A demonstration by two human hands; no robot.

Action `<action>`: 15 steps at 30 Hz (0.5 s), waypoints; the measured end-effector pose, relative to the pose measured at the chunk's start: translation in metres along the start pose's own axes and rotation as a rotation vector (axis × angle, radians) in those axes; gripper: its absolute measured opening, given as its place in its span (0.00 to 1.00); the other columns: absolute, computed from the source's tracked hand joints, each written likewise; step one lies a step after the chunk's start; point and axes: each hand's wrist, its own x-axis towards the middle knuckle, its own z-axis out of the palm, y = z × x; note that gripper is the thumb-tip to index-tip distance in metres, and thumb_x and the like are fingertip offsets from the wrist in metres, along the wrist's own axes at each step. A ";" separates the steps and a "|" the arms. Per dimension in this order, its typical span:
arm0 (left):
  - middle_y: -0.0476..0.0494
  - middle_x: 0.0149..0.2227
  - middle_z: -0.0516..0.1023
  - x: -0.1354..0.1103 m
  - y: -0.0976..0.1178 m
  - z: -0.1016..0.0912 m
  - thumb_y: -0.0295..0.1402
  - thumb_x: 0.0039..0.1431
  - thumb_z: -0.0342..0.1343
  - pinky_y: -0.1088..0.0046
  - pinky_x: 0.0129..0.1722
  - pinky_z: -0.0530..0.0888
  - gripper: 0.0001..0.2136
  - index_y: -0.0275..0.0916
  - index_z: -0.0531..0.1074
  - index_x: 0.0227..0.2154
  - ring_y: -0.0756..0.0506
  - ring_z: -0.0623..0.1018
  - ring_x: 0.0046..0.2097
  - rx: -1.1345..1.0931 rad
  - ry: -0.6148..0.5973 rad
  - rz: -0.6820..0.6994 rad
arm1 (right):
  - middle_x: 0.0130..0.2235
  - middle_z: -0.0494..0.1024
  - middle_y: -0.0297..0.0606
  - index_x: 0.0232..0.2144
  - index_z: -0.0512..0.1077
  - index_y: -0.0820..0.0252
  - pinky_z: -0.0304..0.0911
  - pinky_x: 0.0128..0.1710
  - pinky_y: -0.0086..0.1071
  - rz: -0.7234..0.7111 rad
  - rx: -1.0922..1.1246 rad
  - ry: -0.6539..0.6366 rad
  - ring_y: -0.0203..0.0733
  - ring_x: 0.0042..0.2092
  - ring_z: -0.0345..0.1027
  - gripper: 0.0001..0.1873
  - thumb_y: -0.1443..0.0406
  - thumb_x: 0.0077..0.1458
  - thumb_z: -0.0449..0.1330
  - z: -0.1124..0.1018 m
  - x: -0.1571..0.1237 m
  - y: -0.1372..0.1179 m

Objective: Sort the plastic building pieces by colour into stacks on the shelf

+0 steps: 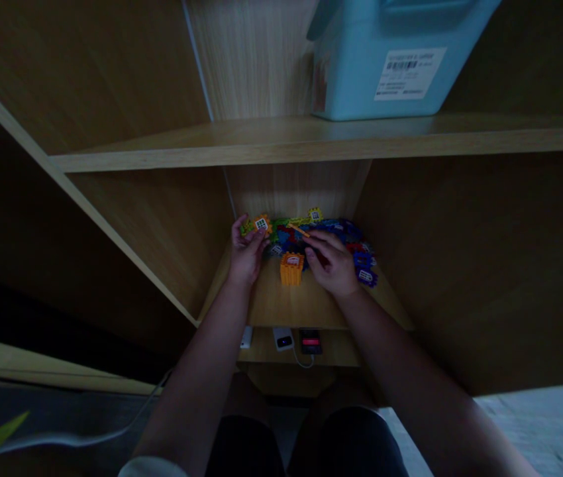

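My left hand (248, 252) pinches an orange building tile (262, 224) with a white window pattern, at the left of the lower shelf. Held edge-on between the fingers of my right hand (330, 262) is another thin orange piece (299, 230). Between the hands, a stack of orange tiles (291, 269) stands upright on the shelf board. Behind them lies a heap of mixed tiles (286, 233) in blue, red and green, partly covered by my hands. A yellow tile (315, 214) with a window rests at the back of the heap. Blue tiles (365, 275) lie right of my right hand.
A light blue bin (381, 79) with a white label stands on the upper shelf (261, 147). Wooden side panels close in both sides. On the lower ledge, a white device (284, 339) with a cable lies beside a dark device (310, 342) with a red display.
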 end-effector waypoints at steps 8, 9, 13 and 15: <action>0.47 0.41 0.85 -0.011 0.004 0.008 0.39 0.56 0.71 0.69 0.45 0.80 0.07 0.43 0.82 0.34 0.46 0.83 0.44 0.005 -0.087 -0.012 | 0.59 0.82 0.45 0.57 0.79 0.50 0.78 0.59 0.50 -0.099 -0.025 0.014 0.51 0.59 0.78 0.16 0.62 0.71 0.61 -0.001 0.001 -0.001; 0.46 0.43 0.86 -0.012 0.005 0.008 0.39 0.56 0.70 0.69 0.45 0.79 0.06 0.44 0.84 0.34 0.45 0.83 0.46 0.011 -0.103 -0.013 | 0.59 0.82 0.45 0.57 0.79 0.50 0.79 0.59 0.50 -0.105 -0.020 0.013 0.51 0.59 0.79 0.16 0.62 0.70 0.61 -0.001 0.001 -0.002; 0.43 0.46 0.87 -0.014 0.002 0.007 0.43 0.58 0.68 0.69 0.44 0.77 0.09 0.44 0.87 0.36 0.42 0.82 0.50 0.106 -0.159 -0.018 | 0.59 0.82 0.45 0.57 0.79 0.50 0.79 0.59 0.50 -0.127 -0.003 -0.003 0.52 0.59 0.79 0.16 0.63 0.70 0.61 -0.001 0.000 -0.002; 0.43 0.47 0.87 -0.015 0.000 0.006 0.48 0.58 0.69 0.69 0.44 0.76 0.13 0.44 0.87 0.36 0.42 0.82 0.50 0.147 -0.146 -0.024 | 0.59 0.82 0.45 0.58 0.78 0.50 0.80 0.59 0.50 -0.142 0.001 -0.013 0.51 0.58 0.79 0.16 0.64 0.70 0.61 0.000 0.000 -0.004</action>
